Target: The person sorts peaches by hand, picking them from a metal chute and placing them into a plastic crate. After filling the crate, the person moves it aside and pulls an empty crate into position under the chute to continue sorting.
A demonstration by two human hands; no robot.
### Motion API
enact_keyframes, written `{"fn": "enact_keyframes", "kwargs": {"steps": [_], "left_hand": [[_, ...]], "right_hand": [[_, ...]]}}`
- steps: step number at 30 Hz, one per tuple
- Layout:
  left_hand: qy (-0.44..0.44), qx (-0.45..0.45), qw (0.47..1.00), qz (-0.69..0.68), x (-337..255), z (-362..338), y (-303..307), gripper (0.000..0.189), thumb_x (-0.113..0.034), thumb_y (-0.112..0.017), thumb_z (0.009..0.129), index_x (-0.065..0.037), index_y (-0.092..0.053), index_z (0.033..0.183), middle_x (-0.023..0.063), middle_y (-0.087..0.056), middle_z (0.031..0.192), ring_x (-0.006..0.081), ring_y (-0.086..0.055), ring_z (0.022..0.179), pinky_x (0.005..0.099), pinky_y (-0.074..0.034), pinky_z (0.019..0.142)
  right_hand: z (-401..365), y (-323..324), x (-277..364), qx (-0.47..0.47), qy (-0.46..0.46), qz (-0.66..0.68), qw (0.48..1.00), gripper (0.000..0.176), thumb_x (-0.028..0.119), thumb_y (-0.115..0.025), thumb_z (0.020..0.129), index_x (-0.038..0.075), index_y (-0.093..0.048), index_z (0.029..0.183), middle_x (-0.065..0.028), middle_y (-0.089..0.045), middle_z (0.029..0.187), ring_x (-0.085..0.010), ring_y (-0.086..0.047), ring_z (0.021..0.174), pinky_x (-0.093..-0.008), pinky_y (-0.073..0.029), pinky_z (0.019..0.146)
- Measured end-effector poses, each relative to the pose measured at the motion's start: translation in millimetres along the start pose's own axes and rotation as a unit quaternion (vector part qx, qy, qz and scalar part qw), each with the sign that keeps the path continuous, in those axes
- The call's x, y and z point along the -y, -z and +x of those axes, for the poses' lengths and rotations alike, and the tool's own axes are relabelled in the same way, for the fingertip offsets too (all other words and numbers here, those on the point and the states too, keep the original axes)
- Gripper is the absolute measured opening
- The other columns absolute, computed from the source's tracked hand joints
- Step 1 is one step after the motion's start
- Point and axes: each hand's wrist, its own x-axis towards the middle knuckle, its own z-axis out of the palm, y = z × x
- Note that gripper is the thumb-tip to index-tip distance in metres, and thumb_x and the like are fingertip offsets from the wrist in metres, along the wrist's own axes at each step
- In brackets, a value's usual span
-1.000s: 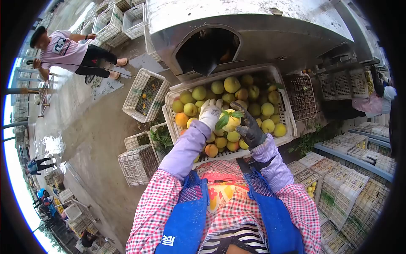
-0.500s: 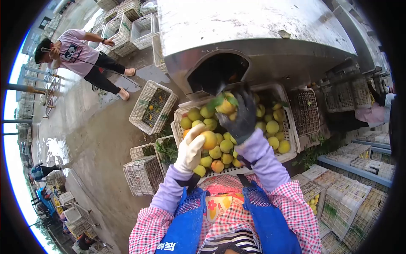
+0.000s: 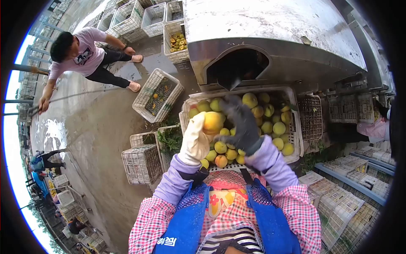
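Observation:
My left hand (image 3: 195, 142), in a white glove, is closed round a yellow-orange peach (image 3: 214, 122) above the near left part of a pale plastic crate (image 3: 297, 127). To its right my right hand (image 3: 243, 127), in a black glove, is held over the crate with thumb and fingers apart and curved. I see nothing between them, though the glove is slightly blurred. Yellow-green peaches (image 3: 278, 128), some blushed orange, fill much of the crate. My right hand hides those in the middle. No leaf shows on the held peach.
A metal machine (image 3: 279, 55) with a dark opening (image 3: 239, 67) stands just beyond the crate. Left are a crate with a few fruits (image 3: 157, 95), one with green leaves (image 3: 170, 142) and an upturned-looking crate (image 3: 141, 165). A person (image 3: 91, 55) bends at the upper left.
The leafy fruit in my right hand is gone from it, and its fingers have spread. My left hand still holds a peach, now higher in view. The person at left has bent and lowered an arm.

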Motion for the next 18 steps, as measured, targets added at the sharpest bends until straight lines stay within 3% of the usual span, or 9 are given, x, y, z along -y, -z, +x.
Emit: {"fn": "enact_keyframes", "kwargs": {"steps": [2,4,6,9,12,15,16,18], "left_hand": [[0.016,-0.003,0.999,0.042,7.2,2.8,-1.6,0.047,-0.042,-0.044,0.109,-0.004,-0.054,0.134,0.0113,-0.064,0.128,0.0237,-0.063,0.116,0.0422,-0.049,0.104],[0.000,-0.050,0.997,0.065,12.2,0.0,-17.5,0.048,-0.040,-0.040,0.110,-0.001,-0.053,0.136,0.0094,-0.063,0.124,0.0182,-0.062,0.113,0.0349,-0.048,0.104],[0.009,-0.030,0.994,0.104,14.4,0.3,-25.2,0.051,-0.040,-0.037,0.111,0.000,-0.050,0.141,0.0099,-0.062,0.126,0.0184,-0.061,0.116,0.0352,-0.046,0.106],[-0.024,0.019,0.976,0.215,12.5,-0.9,-31.4,0.057,-0.044,-0.038,0.110,-0.001,-0.047,0.146,0.0111,-0.060,0.134,0.0189,-0.061,0.119,0.0353,-0.046,0.106],[-0.004,0.010,0.948,0.317,-7.8,1.3,-41.4,0.062,-0.049,-0.044,0.107,-0.004,-0.045,0.149,0.0118,-0.056,0.139,0.0205,-0.056,0.126,0.0339,-0.043,0.105],[-0.035,-0.068,0.980,0.182,5.5,7.6,-25.8,0.064,-0.049,-0.046,0.105,-0.006,-0.043,0.152,0.0143,-0.052,0.146,0.0258,-0.054,0.129,0.0395,-0.041,0.107],[-0.054,-0.072,0.979,0.185,5.9,6.7,-14.1,0.067,-0.051,-0.047,0.104,-0.007,-0.040,0.154,0.0163,-0.047,0.151,0.0302,-0.052,0.133,0.0464,-0.039,0.111],[-0.031,-0.107,0.969,0.220,2.4,1.9,1.4,0.065,-0.049,-0.045,0.106,-0.007,-0.040,0.154,0.0163,-0.050,0.150,0.0308,-0.051,0.134,0.0457,-0.039,0.112]], "right_hand": [[-29.1,-6.7,11.0,0.081,0.008,-0.037,0.996,0.087,0.051,-0.084,0.074,0.004,-0.053,0.141,-0.0200,-0.060,0.133,-0.0384,-0.060,0.119,-0.0475,-0.047,0.104],[-40.3,-8.4,16.9,0.015,-0.111,0.067,0.991,0.088,0.047,-0.086,0.072,0.004,-0.053,0.141,-0.0192,-0.060,0.132,-0.0380,-0.062,0.117,-0.0469,-0.049,0.102],[-36.3,-3.5,26.5,-0.030,-0.206,0.215,0.954,0.087,0.038,-0.090,0.068,0.002,-0.053,0.139,-0.0176,-0.062,0.129,-0.0374,-0.064,0.112,-0.0453,-0.052,0.097],[-45.7,-6.6,18.9,-0.040,-0.167,0.072,0.983,0.084,0.044,-0.086,0.070,0.002,-0.056,0.136,-0.0181,-0.060,0.131,-0.0388,-0.060,0.117,-0.0488,-0.049,0.100],[-35.8,-1.4,10.7,-0.082,-0.058,-0.129,0.987,0.080,0.052,-0.082,0.073,0.003,-0.059,0.132,-0.0191,-0.056,0.135,-0.0405,-0.054,0.125,-0.0527,-0.045,0.103],[-6.8,-10.6,-19.8,-0.157,-0.017,-0.181,0.971,0.079,0.057,-0.077,0.074,0.003,-0.061,0.129,-0.0191,-0.053,0.139,-0.0416,-0.050,0.128,-0.0554,-0.041,0.104],[11.3,-11.0,-28.9,-0.153,-0.042,-0.226,0.961,0.075,0.054,-0.081,0.072,0.005,-0.063,0.126,-0.0187,-0.055,0.135,-0.0427,-0.054,0.122,-0.0556,-0.044,0.100],[46.3,-28.9,-73.6,-0.209,-0.030,-0.263,0.942,0.074,0.050,-0.083,0.072,0.006,-0.063,0.129,-0.0197,-0.059,0.130,-0.0422,-0.058,0.116,-0.0542,-0.047,0.096]]}}
